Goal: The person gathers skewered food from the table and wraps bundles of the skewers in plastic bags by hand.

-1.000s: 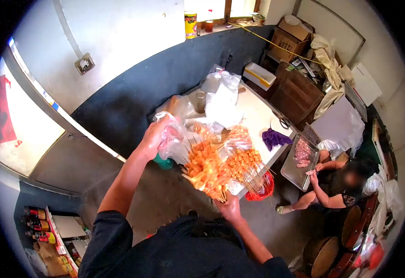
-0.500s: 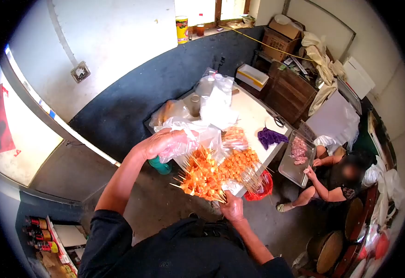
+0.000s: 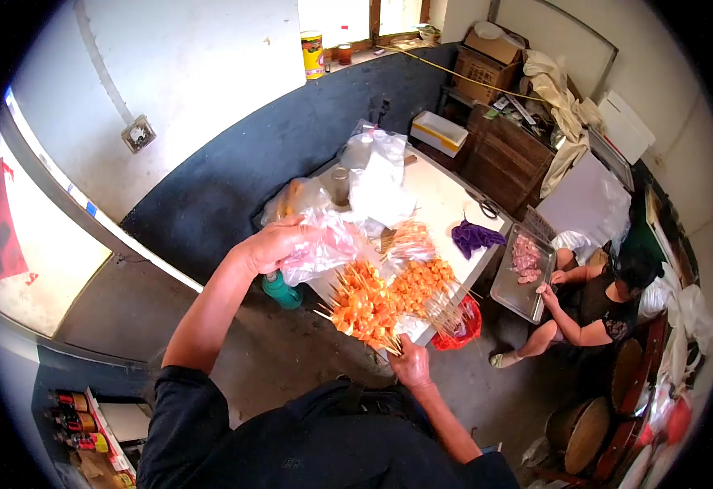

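Note:
My left hand [image 3: 279,244] is closed on a clear plastic bag [image 3: 321,251] that hangs over the table's near left corner. My right hand [image 3: 411,364] grips the stick ends of a bundle of orange skewers [image 3: 365,303], whose food end points up and left, just below the bag. Right of the bundle, more orange skewers [image 3: 426,281] lie at the table edge with their sticks pointing to the lower right. Behind them is a plastic-wrapped bunch of paler skewers [image 3: 411,240]. White plastic bags [image 3: 379,191] and a glass jar [image 3: 339,186] stand farther back.
The white table [image 3: 446,196] bears a purple cloth [image 3: 476,237] and scissors [image 3: 488,209]. A red bag [image 3: 464,326] hangs at its near edge. At the right a seated person [image 3: 593,301] works over a metal tray [image 3: 507,285] of pink meat. A green bottle [image 3: 281,292] stands left of the table.
The plastic bag in my left hand has come over toward the skewer bundle and hangs down more. My right hand still holds the bundle. The view has shifted slightly.

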{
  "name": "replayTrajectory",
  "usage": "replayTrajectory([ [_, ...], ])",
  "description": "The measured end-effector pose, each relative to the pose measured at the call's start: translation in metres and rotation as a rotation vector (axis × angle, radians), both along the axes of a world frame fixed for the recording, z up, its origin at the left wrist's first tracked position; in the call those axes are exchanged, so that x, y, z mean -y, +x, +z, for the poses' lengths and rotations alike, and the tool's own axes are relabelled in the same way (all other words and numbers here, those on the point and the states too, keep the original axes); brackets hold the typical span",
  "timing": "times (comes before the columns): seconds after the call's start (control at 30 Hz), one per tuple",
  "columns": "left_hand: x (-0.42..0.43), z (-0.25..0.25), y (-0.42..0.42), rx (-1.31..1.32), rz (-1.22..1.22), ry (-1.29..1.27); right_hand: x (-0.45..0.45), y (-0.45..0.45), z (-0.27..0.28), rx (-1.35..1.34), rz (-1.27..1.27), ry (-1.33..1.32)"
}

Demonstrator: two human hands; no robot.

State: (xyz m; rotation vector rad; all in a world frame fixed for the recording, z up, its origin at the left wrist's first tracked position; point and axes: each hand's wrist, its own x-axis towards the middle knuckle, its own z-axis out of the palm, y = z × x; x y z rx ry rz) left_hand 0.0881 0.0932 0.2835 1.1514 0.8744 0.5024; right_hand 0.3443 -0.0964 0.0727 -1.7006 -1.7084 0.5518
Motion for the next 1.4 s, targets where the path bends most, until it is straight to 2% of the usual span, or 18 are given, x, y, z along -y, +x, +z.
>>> replayTrajectory([
  [0.07, -0.007, -0.011, -0.002, 0.083, 0.105, -0.026, 0.001, -0.003, 0.002, -0.021, -0.035, 0.004],
  [0.27, 0.016, -0.002, 0.019, 0.059, 0.040, -0.036, 0.008, -0.001, 0.003, 0.013, -0.071, -0.042],
  [0.4, 0.026, 0.003, 0.027, -0.059, -0.199, 0.002, 0.010, 0.001, 0.001, 0.076, -0.063, -0.090],
  [0.47, 0.032, 0.003, 0.033, -0.156, -0.393, 0.172, 0.012, 0.004, -0.002, 0.109, -0.049, -0.124],
  [0.5, 0.024, -0.019, 0.027, -0.229, -0.446, 0.362, 0.014, 0.005, -0.005, 0.113, -0.046, -0.141],
  [0.6, 0.025, -0.043, 0.019, -0.316, -0.342, 0.530, 0.019, 0.010, -0.009, 0.092, -0.064, -0.191],
  [0.67, 0.035, -0.051, 0.017, -0.221, -0.224, 0.628, 0.023, 0.011, -0.011, 0.070, -0.085, -0.228],
  [0.77, 0.049, -0.063, 0.004, -0.508, -0.031, 0.945, 0.024, 0.011, -0.014, -0.027, -0.149, -0.259],
  [0.83, 0.054, -0.091, -0.006, -0.551, 0.020, 0.954, 0.026, 0.009, -0.017, -0.284, -0.227, -0.306],
  [0.87, 0.055, -0.110, -0.011, -0.592, 0.069, 0.972, 0.025, 0.009, -0.018, -0.282, -0.222, -0.312],
  [0.9, 0.056, -0.128, -0.016, -0.783, -0.048, 0.987, 0.024, 0.010, -0.019, -0.292, -0.238, -0.331],
  [0.93, 0.059, -0.138, -0.013, -0.838, -0.122, 0.860, 0.023, 0.010, -0.018, -0.302, -0.254, -0.351],
  [1.07, 0.076, -0.162, 0.007, -0.616, -0.069, 0.706, 0.021, 0.005, -0.035, -0.348, -0.274, -0.477],
  [1.13, 0.079, -0.156, 0.021, -0.409, 0.086, 0.651, 0.023, 0.004, -0.036, -0.347, -0.274, -0.481],
  [1.27, 0.061, -0.152, 0.038, -0.368, 0.218, 0.598, 0.024, 0.002, -0.035, -0.109, -0.221, -0.407],
  [1.33, 0.053, -0.147, 0.046, -0.109, 0.411, 0.565, 0.025, 0.000, -0.033, 0.013, -0.199, -0.317],
  [1.37, 0.041, -0.168, 0.050, -0.016, 0.458, 0.665, 0.025, -0.001, -0.033, 0.030, -0.200, -0.370],
  [1.4, 0.038, -0.161, 0.053, -0.015, 0.456, 0.664, 0.025, -0.004, -0.028, 0.046, -0.199, -0.423],
])
